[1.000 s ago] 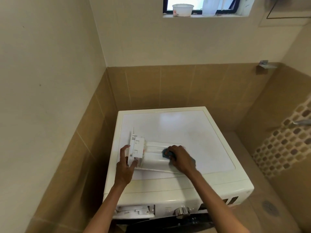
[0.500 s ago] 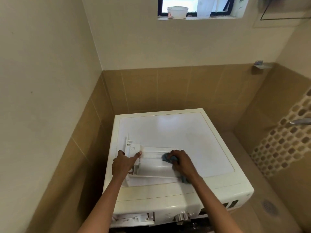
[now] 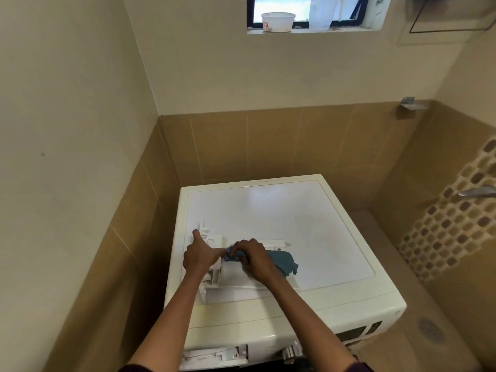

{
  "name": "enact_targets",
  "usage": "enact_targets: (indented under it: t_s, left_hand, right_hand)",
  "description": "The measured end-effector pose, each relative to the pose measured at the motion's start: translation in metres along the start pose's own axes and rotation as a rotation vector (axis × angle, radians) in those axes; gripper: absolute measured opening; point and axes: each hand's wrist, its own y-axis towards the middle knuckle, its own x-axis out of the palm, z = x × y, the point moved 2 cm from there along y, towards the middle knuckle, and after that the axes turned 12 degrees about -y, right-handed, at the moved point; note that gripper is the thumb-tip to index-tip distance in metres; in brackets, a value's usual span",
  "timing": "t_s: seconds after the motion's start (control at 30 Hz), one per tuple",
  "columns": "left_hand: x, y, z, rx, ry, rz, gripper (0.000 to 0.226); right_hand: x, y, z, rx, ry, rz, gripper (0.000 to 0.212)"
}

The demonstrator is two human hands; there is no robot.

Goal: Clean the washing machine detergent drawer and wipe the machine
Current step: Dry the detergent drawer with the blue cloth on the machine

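Observation:
A white detergent drawer lies on top of the white washing machine, near its front left corner. My left hand grips the drawer's left end, with one finger stretched along its far corner. My right hand presses a blue cloth into the drawer's middle, close to my left hand. Part of the cloth trails out to the right. The empty drawer slot shows on the machine's front at the bottom left, beside a control knob.
The machine stands in a corner, with a tiled wall close on its left and behind. A tap sticks out of the mosaic wall on the right. A floor drain lies at the lower right. A white tub sits on the window ledge.
My right hand has slid the cloth leftward along the drawer, from its right end toward my left hand. My left hand has shifted its hold on the drawer's left end.

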Motion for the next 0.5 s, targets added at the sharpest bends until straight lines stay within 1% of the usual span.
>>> enact_targets:
  t_s: [0.07, 0.13, 0.2, 0.27, 0.37, 0.43, 0.5]
  left_hand:
    - [-0.001, 0.000, -0.004, 0.026, -0.031, 0.016, 0.090]
    - [-0.002, 0.003, -0.008, 0.038, -0.041, -0.004, 0.088]
    - [-0.003, 0.004, -0.009, 0.044, -0.042, -0.028, 0.089]
    - [-0.003, 0.002, -0.010, 0.060, -0.045, -0.010, 0.091]
    - [0.000, -0.002, -0.011, 0.080, -0.060, 0.020, 0.094]
    - [0.000, -0.002, -0.012, 0.087, -0.063, 0.026, 0.095]
    - [0.000, 0.000, -0.012, 0.098, -0.068, 0.027, 0.095]
  right_hand:
    - [-0.008, -0.010, 0.016, 0.007, 0.003, 0.057, 0.029]
    - [-0.021, -0.021, 0.037, 0.051, -0.008, 0.125, 0.029]
    - [-0.033, -0.031, 0.059, 0.098, -0.037, 0.150, 0.029]
    - [-0.042, -0.037, 0.071, 0.102, -0.060, 0.108, 0.029]
    - [-0.049, -0.031, 0.069, 0.122, -0.118, 0.017, 0.031]
    - [-0.046, -0.019, 0.058, 0.142, -0.160, -0.014, 0.029]
    - [-0.037, -0.005, 0.037, 0.103, -0.135, -0.005, 0.026]
